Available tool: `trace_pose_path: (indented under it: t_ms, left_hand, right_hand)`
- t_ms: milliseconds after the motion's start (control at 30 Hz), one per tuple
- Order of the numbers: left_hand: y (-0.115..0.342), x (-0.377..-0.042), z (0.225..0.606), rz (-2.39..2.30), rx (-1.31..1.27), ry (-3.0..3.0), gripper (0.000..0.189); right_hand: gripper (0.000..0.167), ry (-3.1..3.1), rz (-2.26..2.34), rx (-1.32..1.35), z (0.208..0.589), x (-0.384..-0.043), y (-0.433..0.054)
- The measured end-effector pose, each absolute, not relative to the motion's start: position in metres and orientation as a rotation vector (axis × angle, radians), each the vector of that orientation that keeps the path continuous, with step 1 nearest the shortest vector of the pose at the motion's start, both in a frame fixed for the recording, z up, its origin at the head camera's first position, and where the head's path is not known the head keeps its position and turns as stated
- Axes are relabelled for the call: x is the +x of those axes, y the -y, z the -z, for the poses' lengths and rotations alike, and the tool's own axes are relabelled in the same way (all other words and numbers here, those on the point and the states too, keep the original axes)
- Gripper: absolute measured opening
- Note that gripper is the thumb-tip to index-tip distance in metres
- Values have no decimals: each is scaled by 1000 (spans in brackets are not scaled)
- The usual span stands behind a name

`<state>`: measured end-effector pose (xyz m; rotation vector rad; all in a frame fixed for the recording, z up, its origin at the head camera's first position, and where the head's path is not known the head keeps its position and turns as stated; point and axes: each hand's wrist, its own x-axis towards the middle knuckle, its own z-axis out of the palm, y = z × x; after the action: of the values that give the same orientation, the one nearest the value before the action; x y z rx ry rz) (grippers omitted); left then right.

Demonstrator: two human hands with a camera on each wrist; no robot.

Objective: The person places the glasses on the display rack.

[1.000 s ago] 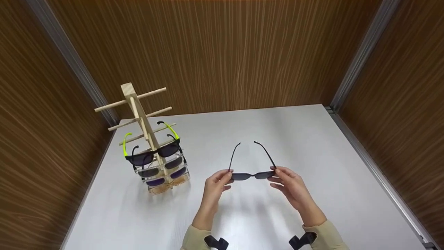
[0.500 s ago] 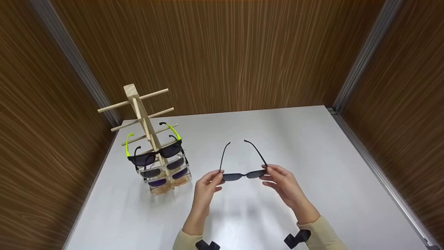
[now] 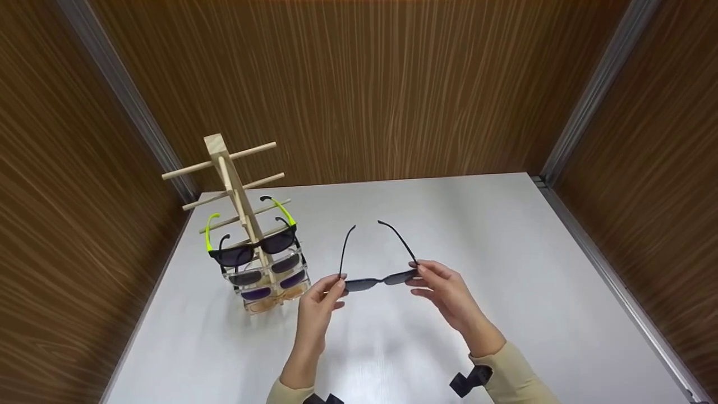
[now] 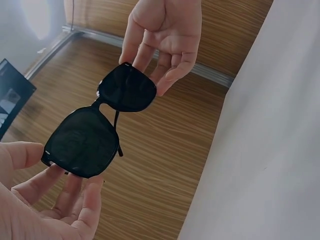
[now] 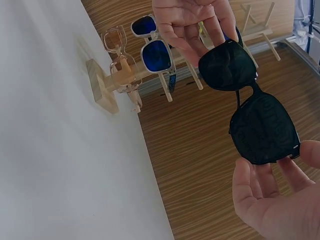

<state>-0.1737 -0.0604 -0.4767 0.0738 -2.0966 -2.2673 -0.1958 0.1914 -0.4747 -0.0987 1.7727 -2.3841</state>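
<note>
Black sunglasses [image 3: 362, 285] with dark lenses are held up between both hands, temples unfolded and pointing away from the person. My left hand [image 3: 317, 308] pinches the left corner of the frame between thumb and fingers. At the opposite corner, my right hand [image 3: 451, 294] pinches the frame near the hinge, its other fingers spread below. In the left wrist view the two lenses [image 4: 82, 142] face the camera. To the left stands a wooden eyewear rack [image 3: 215, 145], closest to the left hand. Its upper pegs are bare and several pairs hang lower down.
On the rack, black sunglasses with neon-yellow temples [image 3: 235, 256] hang above clear-framed pairs; a pair with tan lenses [image 5: 120, 72] is lowest. The rack stands on a white table [image 3: 477, 224]. Wood-grain panels [image 3: 359, 84] with metal edge strips enclose the back and sides.
Both hands have shifted left with the sunglasses, nearer to the rack. The right end of the sunglasses has risen slightly, so they tilt a little. The grip looks the same.
</note>
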Motion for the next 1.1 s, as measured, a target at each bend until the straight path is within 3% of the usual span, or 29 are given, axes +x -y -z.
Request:
trace_pose_path:
  t_ms: [733,1100]
  left_hand:
    - [95,-151,431,2187,-48,2007,29]
    - [105,-148,415,2146,38,1954,29]
  right_hand:
    - [21,-1699,2382,-375,435,-205,-158]
    - [24,-1684,2379,-441,417,-210,-141]
